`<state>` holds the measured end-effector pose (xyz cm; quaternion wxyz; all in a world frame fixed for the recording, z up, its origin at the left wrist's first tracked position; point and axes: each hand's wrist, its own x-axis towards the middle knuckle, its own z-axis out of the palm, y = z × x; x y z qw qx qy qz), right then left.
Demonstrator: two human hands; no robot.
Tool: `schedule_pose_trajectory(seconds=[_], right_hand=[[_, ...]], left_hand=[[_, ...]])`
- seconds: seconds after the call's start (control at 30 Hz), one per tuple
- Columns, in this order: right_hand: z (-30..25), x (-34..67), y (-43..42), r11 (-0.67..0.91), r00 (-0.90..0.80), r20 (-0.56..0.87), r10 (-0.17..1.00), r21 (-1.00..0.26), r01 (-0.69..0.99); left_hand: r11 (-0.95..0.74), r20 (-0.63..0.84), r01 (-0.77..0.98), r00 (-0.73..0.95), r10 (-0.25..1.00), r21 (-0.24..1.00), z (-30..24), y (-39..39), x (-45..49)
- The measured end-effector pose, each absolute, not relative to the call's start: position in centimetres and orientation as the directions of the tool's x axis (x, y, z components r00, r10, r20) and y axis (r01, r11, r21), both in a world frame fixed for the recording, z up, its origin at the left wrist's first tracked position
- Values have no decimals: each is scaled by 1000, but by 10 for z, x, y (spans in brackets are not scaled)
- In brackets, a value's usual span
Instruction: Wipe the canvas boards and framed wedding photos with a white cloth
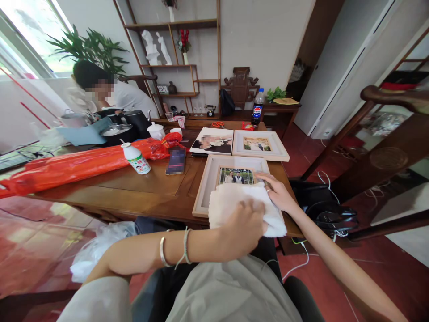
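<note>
A white cloth [223,210] is bunched under my left hand [246,226], whose fingers curl into it over the near side of a picture frame [201,197]. The frame is pale with a wide mat and a small couple photo [231,174]; the cloth covers its lower right part. My right hand [276,190] rests at the frame's right side with fingers stretched out, next to the cloth. Behind lie a second pale framed photo [279,150] and a stack topped by a photo print [217,134].
On the wooden table [161,197] are a phone [175,162], a white-green bottle [136,157], a long red plastic-wrapped bundle [83,158], orange-handled scissors [217,124] and a cola bottle [258,107]. A person [130,96] sits across at the left. A wooden chair [362,156] stands right.
</note>
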<state>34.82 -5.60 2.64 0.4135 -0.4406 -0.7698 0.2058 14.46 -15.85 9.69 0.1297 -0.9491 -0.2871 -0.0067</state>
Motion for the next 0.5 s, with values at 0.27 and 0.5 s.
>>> schedule_pose_trajectory(seconds=[0.27,0.5], right_hand=[[24,348,-55,552,-284,477,832,-664,504],[26,348,-56,530,-279,453,846,-670,520]], left_hand=[[-588,186,754,648,739,-292,90,-54,100],[-676,146,717,697,702,-171,89,9,66]])
